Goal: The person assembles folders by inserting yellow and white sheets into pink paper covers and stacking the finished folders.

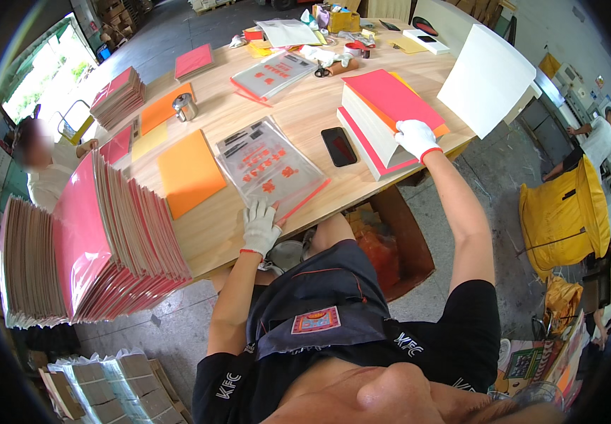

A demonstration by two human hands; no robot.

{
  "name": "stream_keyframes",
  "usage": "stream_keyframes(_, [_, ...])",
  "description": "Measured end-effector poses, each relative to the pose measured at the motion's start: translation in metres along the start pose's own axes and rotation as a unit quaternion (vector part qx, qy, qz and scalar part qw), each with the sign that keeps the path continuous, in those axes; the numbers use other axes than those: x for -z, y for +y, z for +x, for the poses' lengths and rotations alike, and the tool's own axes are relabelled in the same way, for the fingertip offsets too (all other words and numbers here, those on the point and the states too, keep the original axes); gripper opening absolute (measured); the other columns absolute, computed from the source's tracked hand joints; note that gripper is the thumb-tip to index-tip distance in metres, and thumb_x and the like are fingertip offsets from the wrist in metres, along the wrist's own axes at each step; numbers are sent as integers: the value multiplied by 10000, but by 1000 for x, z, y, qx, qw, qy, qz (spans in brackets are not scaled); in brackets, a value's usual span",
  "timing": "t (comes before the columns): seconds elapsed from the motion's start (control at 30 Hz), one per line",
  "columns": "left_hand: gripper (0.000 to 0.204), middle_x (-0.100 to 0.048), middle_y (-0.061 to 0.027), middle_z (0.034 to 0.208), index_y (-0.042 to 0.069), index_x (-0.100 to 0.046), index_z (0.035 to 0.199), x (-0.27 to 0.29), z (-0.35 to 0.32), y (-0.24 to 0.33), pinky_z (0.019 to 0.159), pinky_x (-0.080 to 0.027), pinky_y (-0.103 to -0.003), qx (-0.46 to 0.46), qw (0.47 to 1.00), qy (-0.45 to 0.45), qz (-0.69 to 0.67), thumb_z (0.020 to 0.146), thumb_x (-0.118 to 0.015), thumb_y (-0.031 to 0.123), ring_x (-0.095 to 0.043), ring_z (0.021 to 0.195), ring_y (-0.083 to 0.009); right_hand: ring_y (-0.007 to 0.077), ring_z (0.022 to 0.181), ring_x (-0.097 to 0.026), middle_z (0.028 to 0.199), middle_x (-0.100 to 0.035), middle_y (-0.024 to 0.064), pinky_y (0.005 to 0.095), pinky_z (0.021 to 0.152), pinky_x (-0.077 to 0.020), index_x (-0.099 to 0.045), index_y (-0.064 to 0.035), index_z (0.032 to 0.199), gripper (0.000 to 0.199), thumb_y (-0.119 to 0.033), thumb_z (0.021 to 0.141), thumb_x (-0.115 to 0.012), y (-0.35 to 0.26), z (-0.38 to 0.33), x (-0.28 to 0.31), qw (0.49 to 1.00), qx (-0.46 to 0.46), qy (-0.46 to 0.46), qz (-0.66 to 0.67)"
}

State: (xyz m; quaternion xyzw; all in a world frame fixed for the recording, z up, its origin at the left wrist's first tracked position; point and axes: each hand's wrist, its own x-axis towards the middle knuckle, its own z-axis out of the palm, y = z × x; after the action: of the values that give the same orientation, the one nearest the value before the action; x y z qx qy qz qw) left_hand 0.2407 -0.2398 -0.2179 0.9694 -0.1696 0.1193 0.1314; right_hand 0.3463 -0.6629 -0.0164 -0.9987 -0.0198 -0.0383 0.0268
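My right hand (418, 140), in a white glove with a red cuff, grips the near corner of red and orange sheets (393, 97) on top of a thick paper stack (370, 127). The stack's white side is fanned and tilted, with more red below it. My left hand (261, 229), also gloved, lies with fingers stretched on the near edge of a pile of clear plastic bags (270, 162) with red print. Between the hands a black phone (338, 146) rests on the table. Left of the bags lie orange sheets (191, 172).
Tall stacks of wrapped red packs (97, 233) crowd the table's left end. A metal cup (184, 107), more printed bags (274, 74) and scissors (322, 72) lie farther back. White sheets (488, 81) stand at the right. A person (47, 159) is at the far left.
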Motion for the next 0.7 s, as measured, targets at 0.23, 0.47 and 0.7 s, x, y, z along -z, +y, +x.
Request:
stream_keyframes(0.23, [564,-379,-173,1454,163,-512,1340,0,0,0,1078,-234,-538,-4,1000,4,2,849,-604,425,-327,1331,-378,340,937,-613,936,-650,159,452,806,-494,-655,-70,851,211,-235,784,-542,1,1,-4,999,2,39,9])
stream_keyframes(0.47, [554,-385,-170,1449,158,-520,1331,-2,-2,1,1077,-240,-534,-7,1000,15,-4,849,-606,416,-329,1335,-358,357,879,-606,888,-648,143,451,769,-491,-638,-90,794,180,-239,761,-542,8,6,4,1000,-19,2,20])
stream_keyframes(0.7, [551,-369,-157,1464,163,-521,1331,-2,-3,1,1085,-232,-541,-5,1000,19,-4,851,-604,420,-325,1341,-356,353,868,-607,871,-646,141,440,762,-488,-631,-93,779,163,-242,756,-570,15,12,2,998,-39,-4,54])
